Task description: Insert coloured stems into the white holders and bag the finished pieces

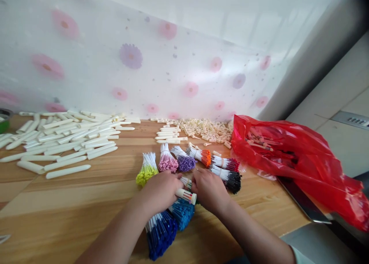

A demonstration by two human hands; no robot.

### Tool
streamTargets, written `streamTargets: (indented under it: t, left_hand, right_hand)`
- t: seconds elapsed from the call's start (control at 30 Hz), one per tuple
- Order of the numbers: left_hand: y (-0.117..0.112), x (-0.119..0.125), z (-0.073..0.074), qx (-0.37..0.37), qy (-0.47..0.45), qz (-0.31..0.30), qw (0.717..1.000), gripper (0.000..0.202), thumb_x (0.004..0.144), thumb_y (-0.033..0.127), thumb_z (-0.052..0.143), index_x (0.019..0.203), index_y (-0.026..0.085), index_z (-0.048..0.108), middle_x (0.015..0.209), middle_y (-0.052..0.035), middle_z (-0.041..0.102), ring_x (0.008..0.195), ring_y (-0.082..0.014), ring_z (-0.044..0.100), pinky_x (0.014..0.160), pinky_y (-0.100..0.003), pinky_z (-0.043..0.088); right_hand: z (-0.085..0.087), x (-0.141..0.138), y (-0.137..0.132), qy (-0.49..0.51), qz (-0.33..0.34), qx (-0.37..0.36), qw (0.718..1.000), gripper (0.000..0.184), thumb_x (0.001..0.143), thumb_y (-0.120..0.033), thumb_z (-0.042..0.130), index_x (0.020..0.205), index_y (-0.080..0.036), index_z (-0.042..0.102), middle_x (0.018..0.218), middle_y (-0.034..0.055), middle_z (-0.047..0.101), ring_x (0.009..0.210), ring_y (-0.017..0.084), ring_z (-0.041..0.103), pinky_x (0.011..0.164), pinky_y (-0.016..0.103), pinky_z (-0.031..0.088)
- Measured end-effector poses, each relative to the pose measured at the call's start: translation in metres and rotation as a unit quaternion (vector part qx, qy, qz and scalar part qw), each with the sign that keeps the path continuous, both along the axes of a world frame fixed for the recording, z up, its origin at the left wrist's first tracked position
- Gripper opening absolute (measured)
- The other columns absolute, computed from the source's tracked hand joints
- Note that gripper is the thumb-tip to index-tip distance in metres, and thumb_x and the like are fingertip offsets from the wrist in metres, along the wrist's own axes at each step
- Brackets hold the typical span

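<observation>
My left hand [161, 191] clamps the white tube [186, 196] near the table's [86, 210] front edge, mouth facing my right hand [209, 189], fingers bunched together beside it. Refill bundles [184, 162] fan within reach.

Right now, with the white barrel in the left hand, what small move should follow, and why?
Probably the right hand pinches one refill from the black bundle beside it: the left hand holds the white barrel, coloured tips at its end.

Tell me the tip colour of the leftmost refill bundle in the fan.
Yellow, with white stems; the head view shows the leftmost bundle plainly.
</observation>
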State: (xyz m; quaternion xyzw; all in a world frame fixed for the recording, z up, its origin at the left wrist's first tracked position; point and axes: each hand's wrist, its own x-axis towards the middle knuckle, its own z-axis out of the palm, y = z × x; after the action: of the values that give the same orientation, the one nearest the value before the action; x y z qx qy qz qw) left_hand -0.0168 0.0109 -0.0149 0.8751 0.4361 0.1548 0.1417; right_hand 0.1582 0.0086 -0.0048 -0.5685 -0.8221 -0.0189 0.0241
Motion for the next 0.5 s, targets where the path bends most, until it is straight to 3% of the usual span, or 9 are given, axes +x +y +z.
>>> streamTargets:
  t: [0.13, 0.27, 0.43, 0.5]
  left_hand:
    - [-0.001, -0.001, 0.007, -0.044, 0.032, 0.000, 0.999, 0.020, 0.076, 0.020, 0.056, 0.077, 0.028, 0.073, 0.110, -0.0014, 0.071, 0.089, -0.0223, 0.063, 0.076, -0.030, 0.046]
    - [0.001, -0.002, 0.010, -0.078, 0.048, -0.016, 0.996, 0.022, 0.077, 0.019, 0.056, 0.085, 0.030, 0.073, 0.120, 0.0004, 0.066, 0.101, -0.0225, 0.061, 0.085, -0.031, 0.044]
    - [0.002, -0.002, 0.012, -0.098, -0.027, -0.039, 0.994, 0.023, 0.075, 0.012, 0.055, 0.075, 0.026, 0.073, 0.097, 0.0013, 0.073, 0.098, -0.0213, 0.062, 0.083, -0.028, 0.044]
    - [-0.001, -0.002, 0.016, -0.084, -0.115, 0.008, 0.990, 0.022, 0.075, 0.011, 0.054, 0.075, 0.024, 0.072, 0.084, 0.0015, 0.073, 0.087, -0.0186, 0.065, 0.075, -0.024, 0.045]
  right_hand:
    - [0.007, 0.018, -0.015, -0.013, -0.024, 0.001, 1.000, 0.016, 0.082, -0.011, 0.046, 0.077, -0.017, 0.061, 0.074, 0.0069, 0.067, 0.067, 0.020, 0.063, 0.056, 0.027, 0.031]
    - [0.015, 0.046, -0.029, 0.046, -0.035, -0.030, 0.998, 0.018, 0.083, -0.012, 0.044, 0.073, -0.018, 0.058, 0.069, 0.0033, 0.065, 0.063, 0.016, 0.060, 0.055, 0.025, 0.030]
    - [0.029, 0.078, -0.038, 0.133, -0.045, -0.007, 0.990, 0.017, 0.081, -0.015, 0.045, 0.068, -0.018, 0.054, 0.063, 0.0010, 0.059, 0.058, 0.014, 0.052, 0.054, 0.023, 0.032]
    - [0.032, 0.081, -0.039, 0.192, -0.033, -0.019, 0.981, 0.015, 0.080, -0.016, 0.046, 0.067, -0.018, 0.054, 0.059, -0.0012, 0.055, 0.054, 0.012, 0.049, 0.052, 0.022, 0.032]
